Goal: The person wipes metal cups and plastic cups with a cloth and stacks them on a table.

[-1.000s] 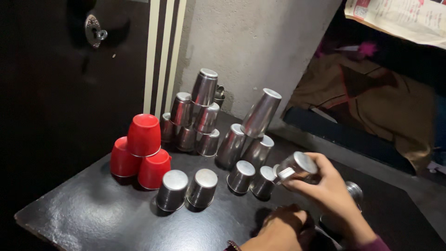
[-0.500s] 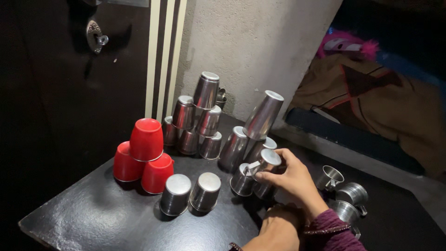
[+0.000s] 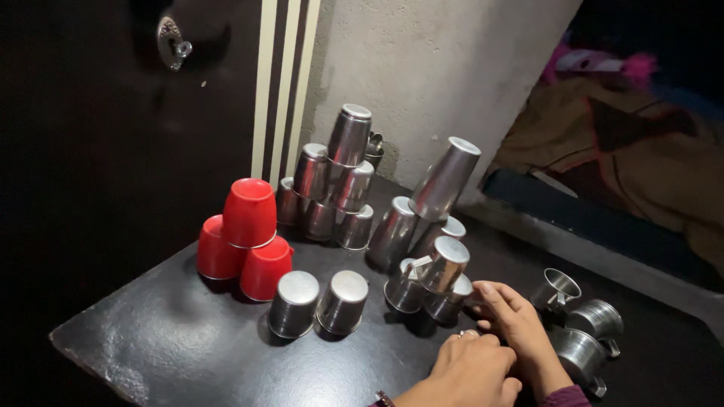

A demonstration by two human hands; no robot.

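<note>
the right hand point(image 3: 520, 332) lies flat and empty on the table point(image 3: 173, 347), fingers point(image 3: 494, 295) loosely spread and pointing up-left, grasping nothing. just beyond the fingertips, up-left and a little apart, stands the small stack point(image 3: 430, 283): 2 upturned steel cups with 1 handled cup point(image 3: 445, 264) on top, its long axis close to upright, tilted slightly right. the left hand point(image 3: 471, 369) rests curled beside the right hand, nearer the body, also holding nothing. the right hand is the nearer to the stack. to the right lie 3 loose mugs point(image 3: 584, 324). farther left stand 2 single cups point(image 3: 320, 301) and the red cups point(image 3: 245, 241).
</note>
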